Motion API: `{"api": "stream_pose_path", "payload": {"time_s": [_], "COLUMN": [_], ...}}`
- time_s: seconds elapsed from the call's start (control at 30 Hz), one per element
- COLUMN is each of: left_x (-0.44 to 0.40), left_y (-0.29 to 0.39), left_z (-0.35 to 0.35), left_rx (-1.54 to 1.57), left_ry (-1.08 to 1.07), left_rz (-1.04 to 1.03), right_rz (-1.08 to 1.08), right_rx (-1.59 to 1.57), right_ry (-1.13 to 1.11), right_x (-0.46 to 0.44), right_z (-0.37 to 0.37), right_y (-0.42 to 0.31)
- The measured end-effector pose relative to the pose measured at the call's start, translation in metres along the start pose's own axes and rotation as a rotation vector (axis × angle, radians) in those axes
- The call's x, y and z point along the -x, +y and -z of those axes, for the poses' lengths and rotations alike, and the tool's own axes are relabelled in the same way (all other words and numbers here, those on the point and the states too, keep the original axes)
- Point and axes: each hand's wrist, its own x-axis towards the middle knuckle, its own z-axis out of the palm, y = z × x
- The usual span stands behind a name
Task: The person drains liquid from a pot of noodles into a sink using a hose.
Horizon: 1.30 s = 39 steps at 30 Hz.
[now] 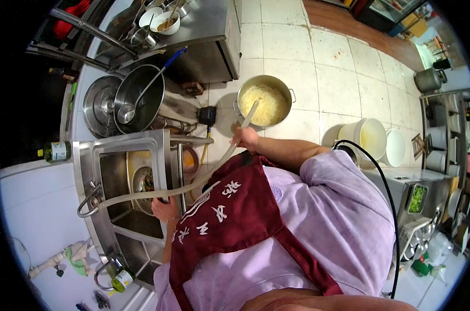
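My right hand [246,138] is closed round a pale, flexible hose [214,173]. One end of the hose fits over the sink tap [89,208]. Its free end points down into a large steel pot [288,110] on the floor, over pale yellow strips [266,106] that look like noodles or shreds. Whether water flows is too small to tell. Lower left, my left hand [165,209] is at the front edge of the steel sink [162,155], fingers curled over it just below the hose. A round pan with dark and green bits [143,181] sits in the sink.
A deep dark pot [151,98] with a ladle [141,101] stands beyond the sink, beside a metal lid [97,106]. Bowls [165,26] stand on the steel counter [206,26]. White buckets [367,137] are at right, and a green bottle [56,151] is at left.
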Motion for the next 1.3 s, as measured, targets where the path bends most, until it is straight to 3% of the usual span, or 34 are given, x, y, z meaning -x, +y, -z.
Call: {"api": "stream_pose_path", "payload": {"time_s": [0.1,0.2,0.6,0.73,0.8,1.3], "left_x": [-0.007,-0.009,0.002,0.001,-0.002,0.000], "left_y": [0.007,0.019,-0.006,-0.001,0.002,-0.004], "left_z": [0.014,0.028,-0.001,0.003,0.008,0.000], "left_rx": [0.014,0.021,-0.015,-0.026,-0.016,-0.013], "left_ry": [-0.162,-0.194,-0.059,-0.050,-0.143,-0.080], "left_rz": [0.072,0.118,-0.022,-0.005,0.041,0.022], "right_rz": [-0.021,-0.016,-0.002,-0.009,-0.014,-0.012], "right_rx": [0.006,-0.024,0.026,0.012,-0.005,0.004], "right_ry": [-0.008,0.024,0.010,0.016,0.013,0.006], "right_x": [0.003,0.005,0.011,0.002,-0.001,0.002], "right_z": [-0.001,-0.002,-0.005,-0.002,-0.001,-0.002], "right_y": [-0.004,-0.004,-0.007,-0.002,-0.001,-0.004]}}
